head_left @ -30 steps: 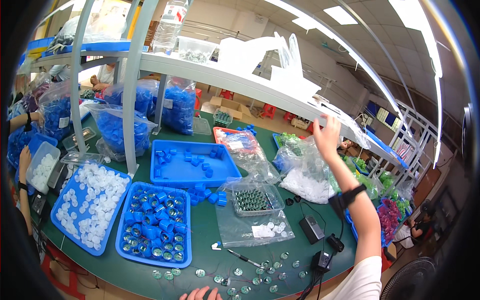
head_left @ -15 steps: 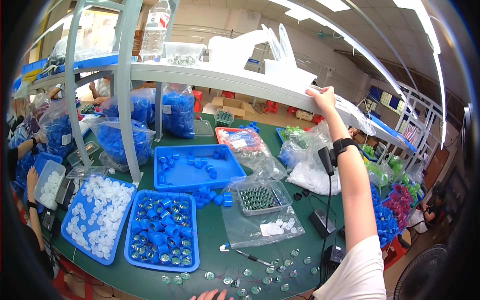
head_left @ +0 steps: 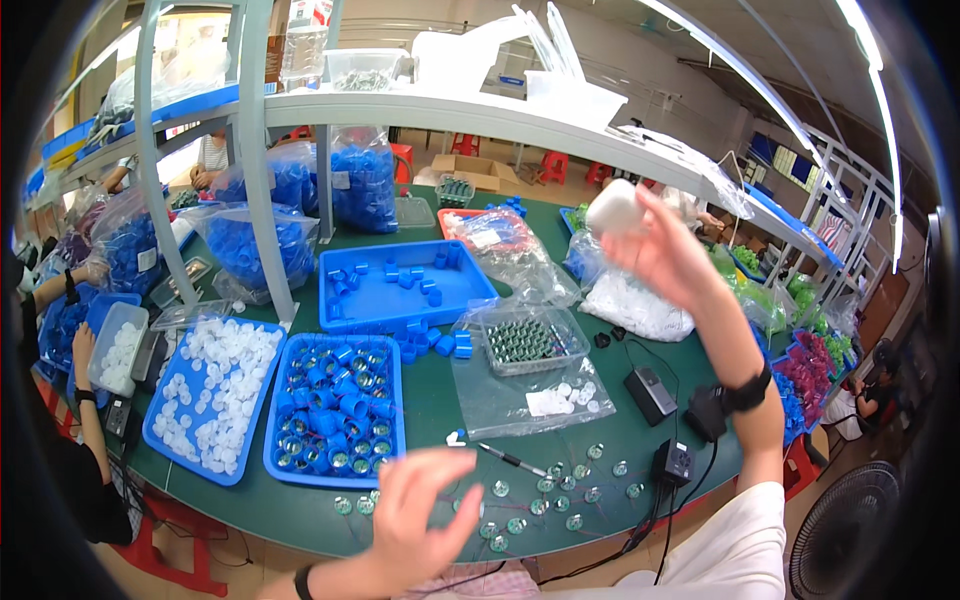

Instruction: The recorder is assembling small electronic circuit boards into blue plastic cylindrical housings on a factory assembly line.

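My right hand (head_left: 668,250) is raised below the shelf edge, fingers closed around a small white rounded case (head_left: 615,207). A black band with a dark box-shaped device (head_left: 707,412) and its cable is at that wrist. My left hand (head_left: 425,520) hovers over the near table edge, its fingers curved and apart with nothing between them. Near it lie several small round green circuit boards (head_left: 545,484) with thin wires, a pen (head_left: 512,459) and a small white piece (head_left: 456,438). Left of it stands a blue tray (head_left: 272,465) of blue caps with boards inside.
A grey shelf (head_left: 430,110) spans the table above my hands. A blue tray (head_left: 400,308) holds loose blue caps, another tray (head_left: 160,425) white discs, and a clear box (head_left: 535,340) green boards. Black power boxes (head_left: 650,395) with cables sit at right. A co-worker's arms (head_left: 85,360) reach in at left.
My right hand has come down from the shelf edge and now holds the white case. My left hand has risen into view from the lower edge. The whole view has shifted slightly.
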Demonstrator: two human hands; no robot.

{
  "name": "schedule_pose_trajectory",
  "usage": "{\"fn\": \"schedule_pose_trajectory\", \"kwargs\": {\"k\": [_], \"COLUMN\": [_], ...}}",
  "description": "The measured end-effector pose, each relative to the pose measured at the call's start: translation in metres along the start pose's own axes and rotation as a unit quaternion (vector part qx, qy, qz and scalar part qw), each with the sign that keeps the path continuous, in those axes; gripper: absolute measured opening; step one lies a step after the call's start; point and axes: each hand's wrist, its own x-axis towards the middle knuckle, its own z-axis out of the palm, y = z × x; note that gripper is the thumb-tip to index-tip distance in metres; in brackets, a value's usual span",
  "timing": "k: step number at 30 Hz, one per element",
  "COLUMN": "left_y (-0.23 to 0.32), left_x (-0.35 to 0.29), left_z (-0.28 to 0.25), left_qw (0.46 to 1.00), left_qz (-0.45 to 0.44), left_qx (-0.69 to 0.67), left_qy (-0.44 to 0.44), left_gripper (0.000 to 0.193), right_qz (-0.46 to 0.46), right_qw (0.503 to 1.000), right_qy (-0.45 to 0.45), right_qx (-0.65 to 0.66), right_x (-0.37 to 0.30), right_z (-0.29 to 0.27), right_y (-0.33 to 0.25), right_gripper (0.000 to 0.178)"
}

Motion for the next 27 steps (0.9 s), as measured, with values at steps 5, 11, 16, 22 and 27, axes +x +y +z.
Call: {"fn": "schedule_pose_trajectory", "kwargs": {"k": [5, 11, 16, 22, 27], "left_y": [0.007, -0.002, 0.002, -0.006, 0.005], "left_x": [0.071, 0.048, 0.035, 0.039, 0.030], "left_z": [0.017, 0.016, 0.008, 0.001, -0.008], "left_qw": [0.983, 0.991, 0.996, 0.979, 0.996], "left_qz": [-0.071, 0.035, 0.015, -0.114, 0.030], "left_qx": [-0.168, -0.125, -0.089, -0.167, 0.001], "left_qy": [-0.011, 0.009, -0.002, -0.017, 0.083], "left_gripper": [0.048, 0.036, 0.032, 0.026, 0.029], "right_qz": [0.144, -0.079, 0.105, 0.215, 0.267], "right_qw": [0.975, 0.983, 0.973, 0.939, 0.918], "right_qy": [-0.162, -0.156, -0.180, -0.232, -0.182], "right_qx": [0.053, -0.054, 0.100, 0.137, 0.228], "right_x": [-0.088, -0.122, -0.125, -0.129, -0.138], "right_z": [0.057, 0.082, 0.080, 0.073, 0.072], "right_y": [0.053, 0.087, 0.093, 0.104, 0.116], "right_gripper": [0.030, 0.027, 0.021, 0.041, 0.046]}}
